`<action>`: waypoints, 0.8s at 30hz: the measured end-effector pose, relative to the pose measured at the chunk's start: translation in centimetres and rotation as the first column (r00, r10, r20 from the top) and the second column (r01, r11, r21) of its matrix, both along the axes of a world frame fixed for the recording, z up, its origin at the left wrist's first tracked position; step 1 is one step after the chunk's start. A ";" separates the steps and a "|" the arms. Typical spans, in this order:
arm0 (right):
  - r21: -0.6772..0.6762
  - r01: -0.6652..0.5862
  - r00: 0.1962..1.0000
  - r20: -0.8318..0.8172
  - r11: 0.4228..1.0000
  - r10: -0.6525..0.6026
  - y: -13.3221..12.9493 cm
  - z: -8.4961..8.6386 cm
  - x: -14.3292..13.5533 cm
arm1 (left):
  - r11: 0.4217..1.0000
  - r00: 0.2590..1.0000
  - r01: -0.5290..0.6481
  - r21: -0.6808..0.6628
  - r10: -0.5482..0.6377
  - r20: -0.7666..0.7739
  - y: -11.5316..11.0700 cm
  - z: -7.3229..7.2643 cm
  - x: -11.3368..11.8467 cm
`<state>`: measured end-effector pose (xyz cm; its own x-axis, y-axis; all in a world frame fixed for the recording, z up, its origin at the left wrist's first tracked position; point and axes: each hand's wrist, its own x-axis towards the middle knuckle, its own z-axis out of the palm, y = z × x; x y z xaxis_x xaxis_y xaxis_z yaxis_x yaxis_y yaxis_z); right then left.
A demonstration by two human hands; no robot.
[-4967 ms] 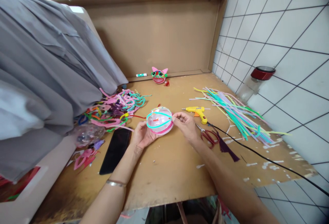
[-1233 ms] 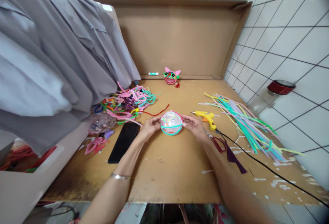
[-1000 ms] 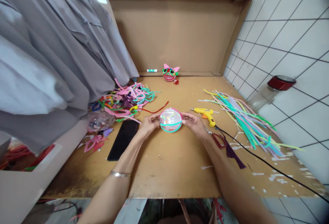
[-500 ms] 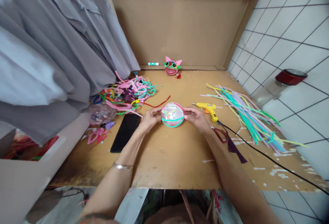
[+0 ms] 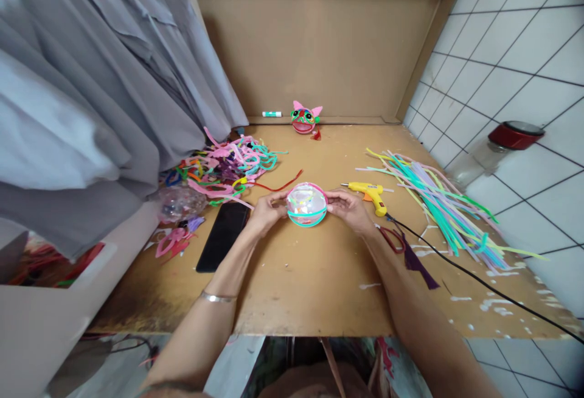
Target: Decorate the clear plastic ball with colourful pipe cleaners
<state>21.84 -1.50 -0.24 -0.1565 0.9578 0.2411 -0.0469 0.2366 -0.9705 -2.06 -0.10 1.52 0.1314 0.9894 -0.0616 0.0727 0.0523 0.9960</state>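
A clear plastic ball [image 5: 307, 201] with pink and turquoise pipe cleaners around it is held above the middle of the wooden table [image 5: 310, 288]. My left hand [image 5: 268, 210] pinches its left side, and my right hand [image 5: 349, 208] grips its right side. A red pipe cleaner [image 5: 283, 186] lies just behind the left hand. Near my right hand is a yellow hot glue gun [image 5: 375, 196] with a black cord. Red-handled scissors [image 5: 391, 240] and a purple tassel [image 5: 418, 265] lie beside the right forearm. A black phone [image 5: 223, 237] rests by the left forearm.
Tangled pipe cleaners [image 5: 237, 157] are heaped at the left, beside a crumpled clear plastic piece [image 5: 181, 202]. Straight pastel pipe cleaners [image 5: 438, 200] spread on the right. A decorated animal-face ball [image 5: 305, 120] and a marker [image 5: 272, 114] stand at the back. A grey cloth [image 5: 114, 81] hangs at left.
Both hands keep hold of the ball in almost the same place. Nothing else on the table has visibly moved.
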 end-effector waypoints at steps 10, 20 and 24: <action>0.049 0.011 1.000 0.004 0.999 -0.012 0.1 -0.1 -0.2 | 0.999 0.997 0.024 -0.038 -0.022 0.070 -0.1 0.4 0.2; 0.026 0.017 0.999 0.028 1.000 -0.018 0.4 -0.1 0.8 | 0.973 0.971 0.231 0.014 -0.232 0.060 -0.2 1.3 -0.5; 0.026 0.022 1.000 0.013 0.999 -0.022 0.4 -0.1 0.7 | 0.946 0.946 0.319 0.053 -0.321 0.035 -0.1 1.4 -0.9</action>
<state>22.58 -1.06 -0.35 -0.1392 0.9544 0.2640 -0.0284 0.2626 -0.9645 -2.96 -0.25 2.97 0.4431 0.8964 -0.0043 0.0357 -0.0128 0.9993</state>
